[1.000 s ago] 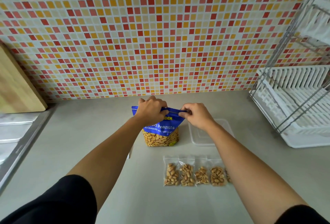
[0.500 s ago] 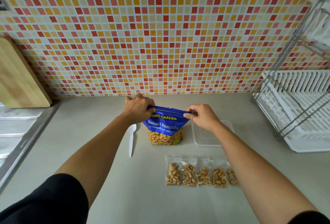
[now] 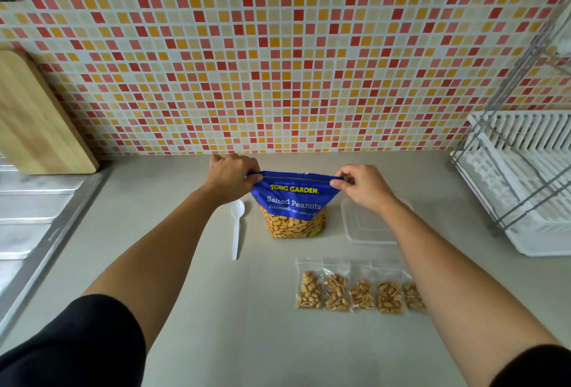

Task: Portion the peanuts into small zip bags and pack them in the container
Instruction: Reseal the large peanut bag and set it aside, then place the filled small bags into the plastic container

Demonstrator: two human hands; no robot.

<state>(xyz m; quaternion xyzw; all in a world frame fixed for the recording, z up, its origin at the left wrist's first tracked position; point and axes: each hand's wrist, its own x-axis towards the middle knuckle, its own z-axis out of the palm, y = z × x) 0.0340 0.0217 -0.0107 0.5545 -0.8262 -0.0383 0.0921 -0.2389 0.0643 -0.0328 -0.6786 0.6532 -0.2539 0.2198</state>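
peanut bag (image 3: 292, 201) | "TONG GARDEN" | "Salted Peanuts" | Thai line unreadable

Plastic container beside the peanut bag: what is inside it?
No bags show inside the container; the right hand and its forearm cover its far and right parts. The filled small bags lie outside it.

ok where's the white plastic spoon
In the head view the white plastic spoon lies on the grey counter, just left of the blue peanut bag.
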